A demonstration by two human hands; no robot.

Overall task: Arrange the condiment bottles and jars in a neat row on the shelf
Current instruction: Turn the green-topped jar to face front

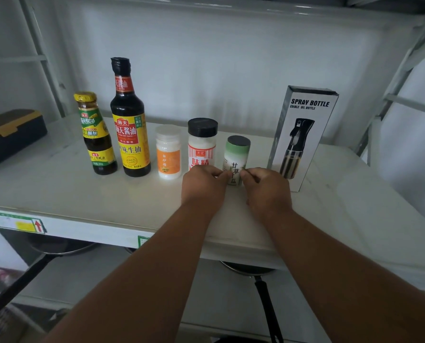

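So it's a pale, off-white shelf (57, 194) in a white metal rack, plain white wall behind it. Far left edge has a dark case with a yellow lid (10, 134). Then the row starts, set back from the front edge: a small oyster sauce bottle (97, 134) with a yellow cap, just beside it the tall soy sauce bottle (130, 125), then a white-capped jar with an orange label (168, 152), a black-capped jar with a red label (202, 144), and a small green-labelled salt jar (236, 157). Left hand (202, 185) and right hand (265, 189) both pinch that salt jar low down, one on each side, and it stands upright. Right of it is a spray bottle box (303, 134), upright, near the back. Lots of bare shelf along the front edge and toward the right end. Below, on the lower shelf, there are two pans (57, 246) with black handles.
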